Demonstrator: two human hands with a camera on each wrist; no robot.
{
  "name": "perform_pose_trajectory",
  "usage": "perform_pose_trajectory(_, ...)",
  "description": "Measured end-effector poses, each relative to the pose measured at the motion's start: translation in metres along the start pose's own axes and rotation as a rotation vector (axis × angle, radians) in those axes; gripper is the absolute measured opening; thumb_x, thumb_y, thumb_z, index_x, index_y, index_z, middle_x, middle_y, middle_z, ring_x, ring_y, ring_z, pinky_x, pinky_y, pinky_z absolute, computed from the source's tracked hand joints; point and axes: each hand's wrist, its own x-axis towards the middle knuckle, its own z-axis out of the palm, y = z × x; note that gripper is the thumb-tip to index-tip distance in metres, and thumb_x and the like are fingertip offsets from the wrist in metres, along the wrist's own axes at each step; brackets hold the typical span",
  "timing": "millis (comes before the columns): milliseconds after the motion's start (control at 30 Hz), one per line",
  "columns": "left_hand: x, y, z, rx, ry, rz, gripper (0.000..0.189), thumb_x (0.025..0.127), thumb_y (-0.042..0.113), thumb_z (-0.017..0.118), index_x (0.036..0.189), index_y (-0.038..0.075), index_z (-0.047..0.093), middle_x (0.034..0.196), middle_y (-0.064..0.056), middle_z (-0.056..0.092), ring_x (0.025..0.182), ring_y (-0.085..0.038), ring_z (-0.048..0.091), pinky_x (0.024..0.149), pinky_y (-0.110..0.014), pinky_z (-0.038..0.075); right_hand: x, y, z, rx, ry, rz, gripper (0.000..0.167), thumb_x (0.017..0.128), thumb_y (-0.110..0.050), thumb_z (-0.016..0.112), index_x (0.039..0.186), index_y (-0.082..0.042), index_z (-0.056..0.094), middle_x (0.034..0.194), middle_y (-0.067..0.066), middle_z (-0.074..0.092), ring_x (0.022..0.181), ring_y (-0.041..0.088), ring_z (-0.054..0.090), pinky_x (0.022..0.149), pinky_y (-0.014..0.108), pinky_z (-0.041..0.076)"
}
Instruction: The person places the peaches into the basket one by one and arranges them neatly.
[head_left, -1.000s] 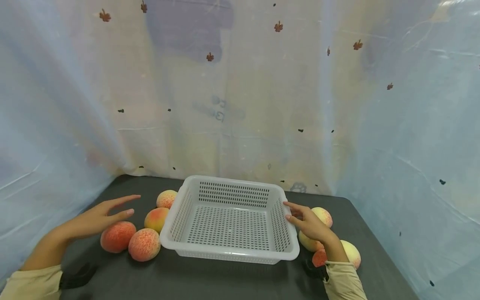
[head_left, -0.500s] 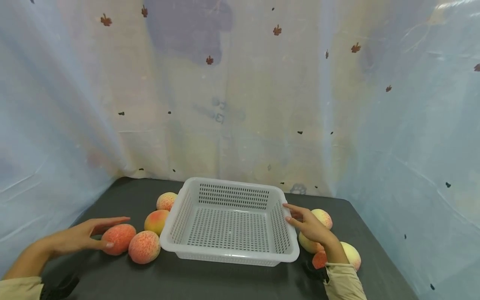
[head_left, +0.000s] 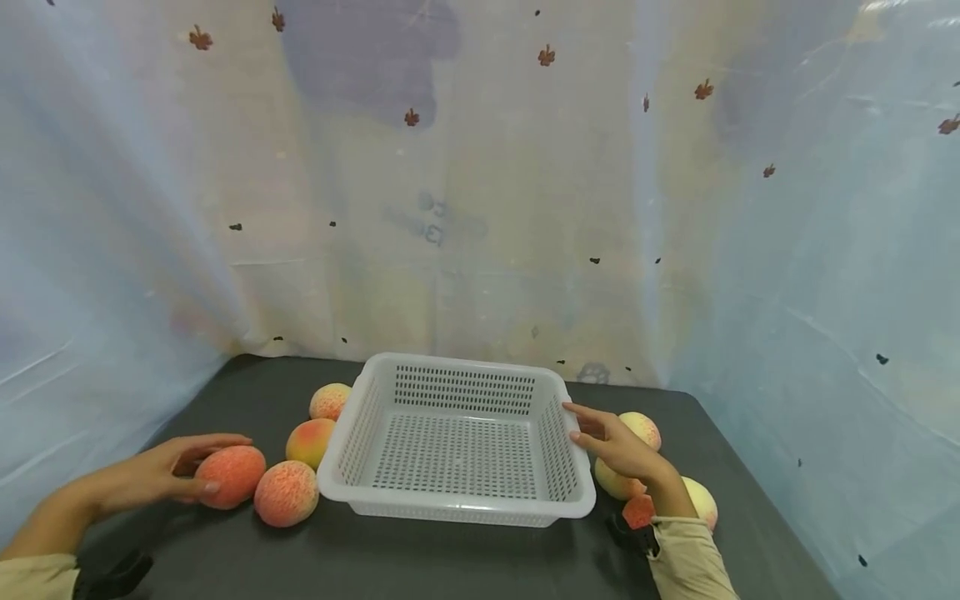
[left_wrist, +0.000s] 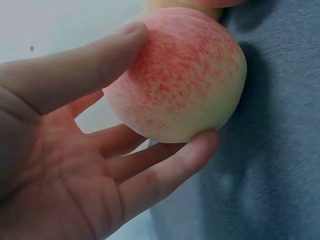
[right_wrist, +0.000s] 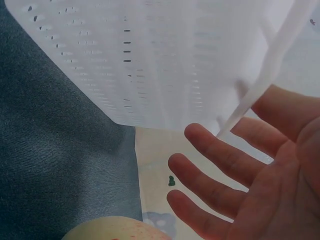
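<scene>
My left hand [head_left: 146, 477] grips a red-speckled peach [head_left: 234, 475] at the left of the table. In the left wrist view the thumb presses one side of that peach [left_wrist: 175, 80], and the fingers curl round its other side. A white slotted plastic basket [head_left: 457, 510] stands in the middle with nothing in it. My right hand [head_left: 618, 446] rests on its right rim. The right wrist view shows thumb and index finger at the basket's rim [right_wrist: 270, 65], the other fingers loosely extended outside it.
More peaches lie left of the basket: a speckled one [head_left: 287, 493], a yellow-orange one [head_left: 311, 442] and a pale one [head_left: 330, 402]. Several others, such as a pale peach [head_left: 642, 429], lie around the right forearm. A pale curtain [head_left: 480, 208] hangs behind the dark table [head_left: 420, 558].
My left hand has come down and to the left from above the peaches, and its fingers have closed round the leftmost peach. The right hand stays at the basket rim.
</scene>
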Motion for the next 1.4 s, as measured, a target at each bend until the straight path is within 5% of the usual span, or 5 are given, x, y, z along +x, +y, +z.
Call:
perform_pose_trajectory(200,-0.011,0.006,-0.004,0.065,0.115,-0.008,0.057,0.107,0.012,0.048,0.160,0.014,0.028,0.130,0.037,0.051,0.115,0.014,0.053,0.083,-0.030,0.056,0.000,0.000,-0.002,0.012,-0.015,-0.024,0.061,0.105,-0.012,0.053,0.154,0.012,0.026,0.146,0.036,0.048,0.130,0.051,0.055,0.098,0.042,0.055)
perform_pose_trajectory(500,-0.004,0.040,-0.003,0.172,0.265,0.008,0.061,0.106,0.018,0.051,0.160,0.012,0.024,0.129,0.035,0.047,0.113,0.015,0.053,0.082,-0.031,0.057,0.002,0.002,-0.009,0.082,-0.019,-0.048,0.060,0.105,-0.008,0.051,0.153,0.016,0.023,0.148,0.039,0.044,0.129,0.053,0.053,0.097,0.026,0.054)
perform_pose_trajectory(1100,0.023,0.078,0.011,0.186,0.342,0.094,0.057,0.105,0.019,0.054,0.157,0.013,0.031,0.129,0.024,0.057,0.113,0.007,0.059,0.084,-0.033,0.058,0.001,0.003,-0.002,0.116,-0.034,-0.032,0.062,0.105,-0.008,0.052,0.155,0.014,0.021,0.149,0.038,0.043,0.131,0.054,0.051,0.096,0.026,0.054)
perform_pose_trajectory(1400,0.036,0.090,0.015,0.243,0.351,0.156,0.057,0.103,0.018,0.059,0.155,0.013,0.036,0.140,-0.013,0.056,0.111,0.002,0.062,0.081,-0.032,0.058,0.002,0.002,-0.001,0.115,-0.026,-0.056,0.061,0.105,-0.008,0.052,0.152,0.017,0.023,0.146,0.040,0.045,0.130,0.054,0.052,0.097,0.025,0.053)
